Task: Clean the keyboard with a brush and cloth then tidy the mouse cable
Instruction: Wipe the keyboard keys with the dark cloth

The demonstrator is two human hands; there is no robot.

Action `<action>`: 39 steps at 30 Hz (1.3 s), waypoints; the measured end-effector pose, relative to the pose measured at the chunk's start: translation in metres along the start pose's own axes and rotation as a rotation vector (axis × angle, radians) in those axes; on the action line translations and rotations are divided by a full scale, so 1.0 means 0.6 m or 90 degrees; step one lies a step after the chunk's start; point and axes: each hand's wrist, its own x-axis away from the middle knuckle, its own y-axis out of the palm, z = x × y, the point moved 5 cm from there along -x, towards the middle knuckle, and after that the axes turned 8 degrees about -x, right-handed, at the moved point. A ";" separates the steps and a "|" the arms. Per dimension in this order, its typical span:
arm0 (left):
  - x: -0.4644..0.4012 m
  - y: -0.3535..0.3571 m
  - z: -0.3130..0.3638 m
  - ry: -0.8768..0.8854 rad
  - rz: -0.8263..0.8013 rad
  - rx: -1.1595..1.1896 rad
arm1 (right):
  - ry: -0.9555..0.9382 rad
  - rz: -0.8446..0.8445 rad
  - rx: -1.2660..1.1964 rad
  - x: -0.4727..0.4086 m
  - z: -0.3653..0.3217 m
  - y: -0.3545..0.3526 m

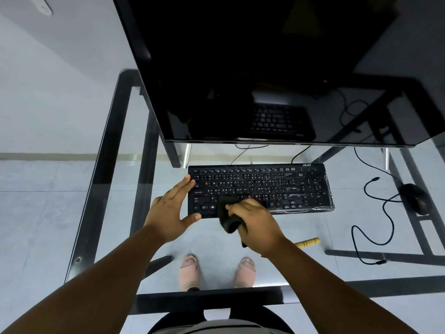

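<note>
A black keyboard (277, 184) under a clear plastic cover lies on the glass desk (115, 145), below the monitor. My left hand (172, 208) rests flat against the keyboard's left end, fingers straight, thumb at the front edge. My right hand (256, 221) grips a bunched black cloth (227, 214) and presses it on the lower middle keys. A black mouse (415, 198) sits at the right, and its loose cable (382, 213) snakes across the glass. The yellow handle of a brush (308, 242) shows behind my right wrist; its head is hidden.
A big dark monitor (265, 68) overhangs the desk's back half. Thin cables (301, 154) run from behind the keyboard. Through the glass I see the black desk frame (375, 254), the tiled floor and my two feet (216, 271).
</note>
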 end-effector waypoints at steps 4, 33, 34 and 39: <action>0.001 -0.002 0.003 -0.001 -0.004 -0.001 | 0.065 0.110 0.023 0.019 0.045 -0.037; -0.109 0.003 0.185 -0.006 -0.127 -0.214 | 0.041 0.073 0.077 0.110 0.152 -0.148; -0.111 0.002 0.188 -0.011 -0.128 -0.222 | 0.013 0.038 0.076 0.103 0.143 -0.135; -0.117 -0.009 0.194 -0.017 -0.134 -0.268 | -0.094 -0.103 0.114 0.097 0.148 -0.127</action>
